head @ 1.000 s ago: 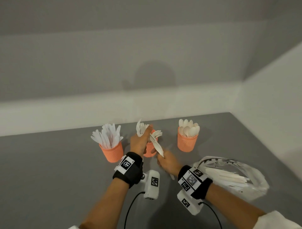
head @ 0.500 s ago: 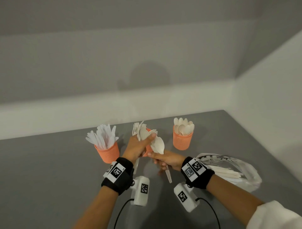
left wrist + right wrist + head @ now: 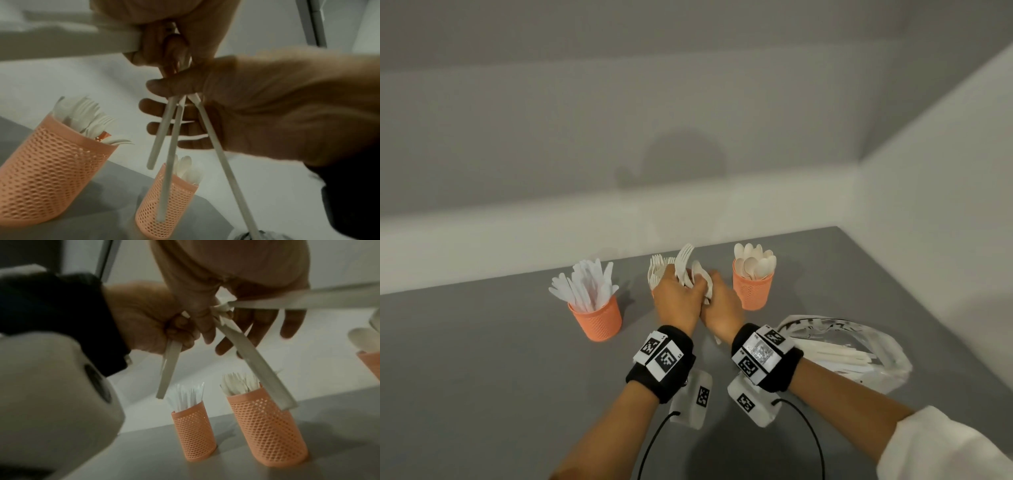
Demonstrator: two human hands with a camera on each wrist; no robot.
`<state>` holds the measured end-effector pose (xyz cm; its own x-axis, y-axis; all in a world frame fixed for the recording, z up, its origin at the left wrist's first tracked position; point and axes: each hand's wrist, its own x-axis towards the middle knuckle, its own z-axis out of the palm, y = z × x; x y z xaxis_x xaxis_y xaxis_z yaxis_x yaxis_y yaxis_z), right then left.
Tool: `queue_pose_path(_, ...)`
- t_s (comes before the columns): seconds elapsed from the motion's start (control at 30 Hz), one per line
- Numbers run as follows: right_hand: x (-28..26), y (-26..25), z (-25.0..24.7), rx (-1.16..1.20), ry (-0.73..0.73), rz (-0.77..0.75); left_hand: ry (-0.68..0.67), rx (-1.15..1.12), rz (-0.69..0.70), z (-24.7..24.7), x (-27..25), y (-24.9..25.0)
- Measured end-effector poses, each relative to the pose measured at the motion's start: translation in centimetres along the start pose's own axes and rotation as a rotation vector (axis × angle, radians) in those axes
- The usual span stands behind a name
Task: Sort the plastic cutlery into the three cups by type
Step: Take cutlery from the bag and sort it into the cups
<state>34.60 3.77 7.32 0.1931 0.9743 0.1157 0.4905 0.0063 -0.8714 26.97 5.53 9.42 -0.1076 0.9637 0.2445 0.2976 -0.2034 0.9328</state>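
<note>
Both hands meet mid-frame on a bundle of white plastic cutlery (image 3: 690,274): left hand (image 3: 675,301) fingers curled round it, right hand (image 3: 722,310) pinching some handles. Three orange mesh plastic cups (image 3: 595,320) stand behind on the grey table (image 3: 482,377).

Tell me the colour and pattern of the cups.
Orange, perforated mesh cups; clearest in the right wrist view.

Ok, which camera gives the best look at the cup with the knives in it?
The head view: the knife cup stands unobstructed at the left of the row, blades fanned out. The right wrist view also shows it, but lower and partly behind a held handle. The left wrist view does not show it, only the fork and spoon cups.
</note>
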Motion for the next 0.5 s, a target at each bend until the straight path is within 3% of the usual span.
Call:
queue_pose_path(0.07,0.3,0.2,-0.1,0.041,0.028,-0.025,-0.008,0.039,0.005,0.5,0.0,0.3)
queue_pose_path(0.2,0.9,0.0,-1.0,0.25,0.022,-0.011,-0.191,0.064,-0.023,1.0,0.4,0.5)
queue_pose_path(0.33,1.5,0.4,-2.0,0.345,0.075,0.007,-0.27,-0.135,-0.16,0.3,0.7,0.8)
queue_pose_path(0.5,2.1,1.1,-3.0,0.353,0.082,0.076,-0.429,-0.204,-0.327,-0.7,0.3,0.2)
